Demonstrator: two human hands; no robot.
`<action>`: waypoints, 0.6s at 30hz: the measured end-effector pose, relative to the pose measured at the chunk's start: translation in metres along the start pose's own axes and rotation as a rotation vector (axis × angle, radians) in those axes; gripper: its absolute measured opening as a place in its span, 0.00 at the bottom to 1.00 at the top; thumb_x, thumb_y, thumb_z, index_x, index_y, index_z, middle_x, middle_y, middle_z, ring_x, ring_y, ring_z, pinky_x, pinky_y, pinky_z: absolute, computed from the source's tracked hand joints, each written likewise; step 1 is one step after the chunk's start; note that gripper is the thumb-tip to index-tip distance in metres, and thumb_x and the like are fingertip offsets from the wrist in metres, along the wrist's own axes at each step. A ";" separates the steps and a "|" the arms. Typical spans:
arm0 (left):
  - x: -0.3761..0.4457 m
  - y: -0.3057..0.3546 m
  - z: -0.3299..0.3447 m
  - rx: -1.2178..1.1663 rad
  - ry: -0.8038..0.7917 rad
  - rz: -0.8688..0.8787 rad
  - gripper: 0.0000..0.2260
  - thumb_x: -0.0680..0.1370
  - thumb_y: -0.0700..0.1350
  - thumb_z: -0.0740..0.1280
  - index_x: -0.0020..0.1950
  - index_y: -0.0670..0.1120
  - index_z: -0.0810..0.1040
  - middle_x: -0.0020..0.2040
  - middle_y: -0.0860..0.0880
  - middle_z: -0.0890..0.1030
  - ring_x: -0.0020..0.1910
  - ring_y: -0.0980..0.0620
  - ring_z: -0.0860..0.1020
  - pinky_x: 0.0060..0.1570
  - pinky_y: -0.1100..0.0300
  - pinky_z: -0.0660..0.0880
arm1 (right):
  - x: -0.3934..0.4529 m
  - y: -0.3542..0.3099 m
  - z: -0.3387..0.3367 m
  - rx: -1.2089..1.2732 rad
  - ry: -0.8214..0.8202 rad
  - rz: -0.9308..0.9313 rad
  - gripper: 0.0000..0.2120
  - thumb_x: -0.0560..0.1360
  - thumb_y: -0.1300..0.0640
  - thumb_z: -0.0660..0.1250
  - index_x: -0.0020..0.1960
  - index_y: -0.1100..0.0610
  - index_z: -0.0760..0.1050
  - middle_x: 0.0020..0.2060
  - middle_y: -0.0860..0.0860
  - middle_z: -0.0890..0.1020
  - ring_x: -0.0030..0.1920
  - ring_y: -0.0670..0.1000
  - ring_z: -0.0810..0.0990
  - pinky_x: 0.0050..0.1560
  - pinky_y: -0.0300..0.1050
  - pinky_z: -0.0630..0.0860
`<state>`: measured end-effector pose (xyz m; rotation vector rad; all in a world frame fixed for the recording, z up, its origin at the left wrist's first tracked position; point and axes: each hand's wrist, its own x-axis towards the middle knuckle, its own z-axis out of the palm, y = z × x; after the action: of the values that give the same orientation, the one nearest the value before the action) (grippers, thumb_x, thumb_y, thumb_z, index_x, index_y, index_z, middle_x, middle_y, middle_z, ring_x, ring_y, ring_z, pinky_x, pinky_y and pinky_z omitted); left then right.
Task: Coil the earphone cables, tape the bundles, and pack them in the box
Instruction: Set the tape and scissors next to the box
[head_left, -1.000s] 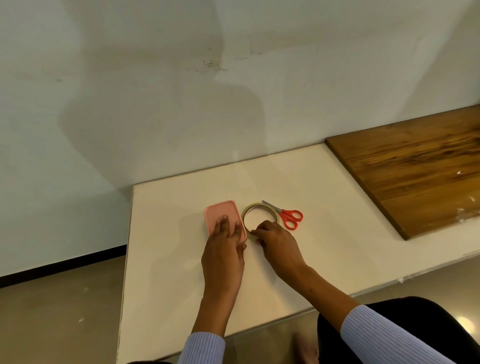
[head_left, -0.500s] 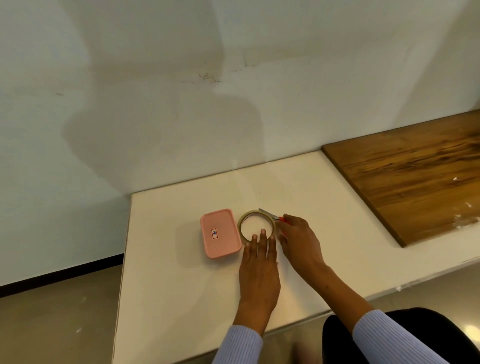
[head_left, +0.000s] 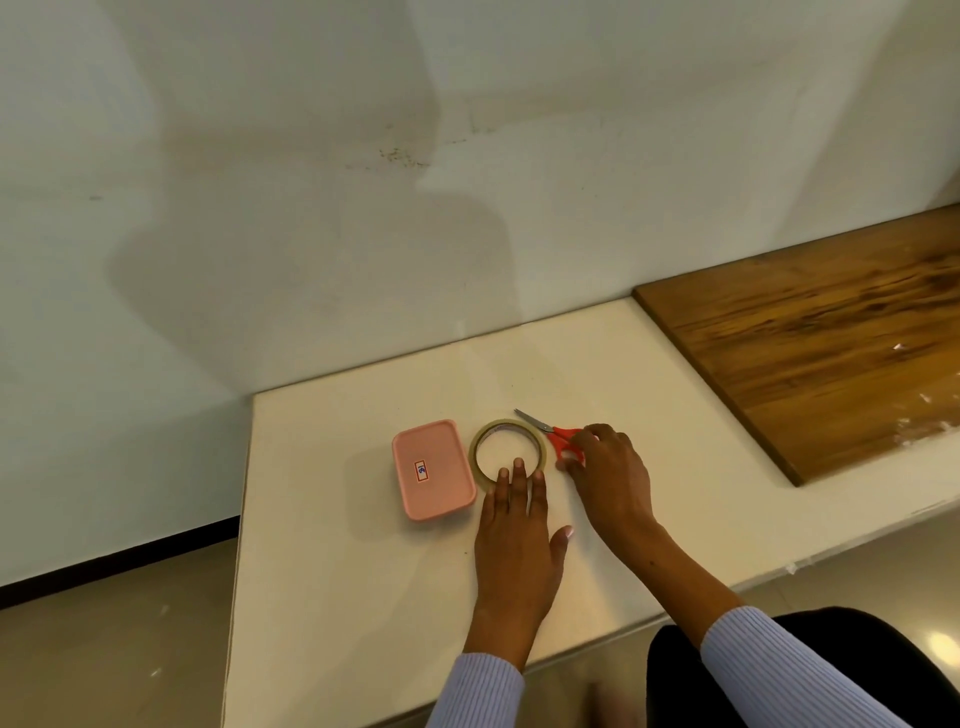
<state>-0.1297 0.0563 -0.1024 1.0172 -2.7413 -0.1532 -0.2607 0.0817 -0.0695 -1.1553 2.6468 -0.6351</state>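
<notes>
Sleeves nearest us, then our left hand (head_left: 514, 535) flat, fingers straight w/ tips on the tape roll (head_left: 508, 455). Right hand (head_left: 608, 478) curls its grip round the scissors (head_left: 558, 435) handles. Pink box (head_left: 434, 468) sits lidded, just left of tape on the tabletop (head_left: 332, 571). No earphones visible; we judge prep stage, next: cut tape.

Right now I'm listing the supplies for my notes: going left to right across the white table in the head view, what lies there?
Pink box → tape roll → red-handled scissors → wooden board.
</notes>
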 end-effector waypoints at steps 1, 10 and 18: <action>0.000 0.000 0.000 -0.004 0.003 0.000 0.32 0.66 0.62 0.71 0.65 0.44 0.76 0.64 0.44 0.77 0.62 0.46 0.77 0.58 0.55 0.71 | 0.001 0.001 0.000 0.006 0.000 0.014 0.17 0.77 0.51 0.64 0.64 0.56 0.74 0.62 0.52 0.76 0.58 0.51 0.75 0.56 0.42 0.73; 0.002 0.005 -0.009 -0.112 -0.142 -0.094 0.30 0.77 0.62 0.47 0.65 0.46 0.76 0.66 0.46 0.76 0.63 0.48 0.76 0.59 0.58 0.68 | 0.010 0.005 -0.004 0.036 -0.065 0.034 0.20 0.75 0.47 0.66 0.60 0.59 0.72 0.58 0.53 0.77 0.54 0.50 0.75 0.54 0.40 0.72; 0.001 0.005 -0.010 -0.116 -0.113 -0.112 0.37 0.77 0.64 0.34 0.73 0.45 0.65 0.74 0.45 0.64 0.72 0.46 0.66 0.66 0.55 0.58 | 0.008 -0.002 -0.001 -0.028 -0.018 0.106 0.20 0.77 0.48 0.64 0.61 0.61 0.73 0.58 0.54 0.73 0.54 0.50 0.75 0.52 0.41 0.74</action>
<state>-0.1310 0.0592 -0.0918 1.1629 -2.7373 -0.3949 -0.2655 0.0746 -0.0676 -1.0149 2.6886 -0.5678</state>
